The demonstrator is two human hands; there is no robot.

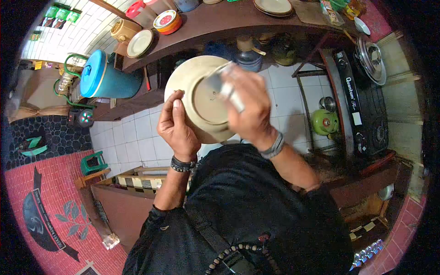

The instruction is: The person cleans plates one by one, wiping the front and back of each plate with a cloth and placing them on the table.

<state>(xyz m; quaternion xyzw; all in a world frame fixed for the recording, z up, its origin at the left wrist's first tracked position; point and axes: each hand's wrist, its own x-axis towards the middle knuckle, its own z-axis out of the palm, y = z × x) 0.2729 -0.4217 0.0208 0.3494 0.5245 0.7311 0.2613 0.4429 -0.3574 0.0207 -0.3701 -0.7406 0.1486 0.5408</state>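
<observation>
A cream plate (185, 75) is held up in front of my chest, its underside with the raised foot ring facing me. My left hand (176, 128) grips its left rim, thumb on the underside and fingers behind. Over the plate's right side, my right hand (252, 103) is closed around a white and grey cloth (233, 95), which lies against the underside near the ring. Motion blurs this hand's fingers and part of the cloth. I cannot tell whether the cloth is fabric or paper.
A brown counter (215, 23) curves across the back, bearing plates (140, 43) and stacked bowls (167, 22). At left stands a blue drink cooler (110, 75). To the right are a black gas stove (362, 101), a lidded pan (370, 57) and a green gas cylinder (324, 123).
</observation>
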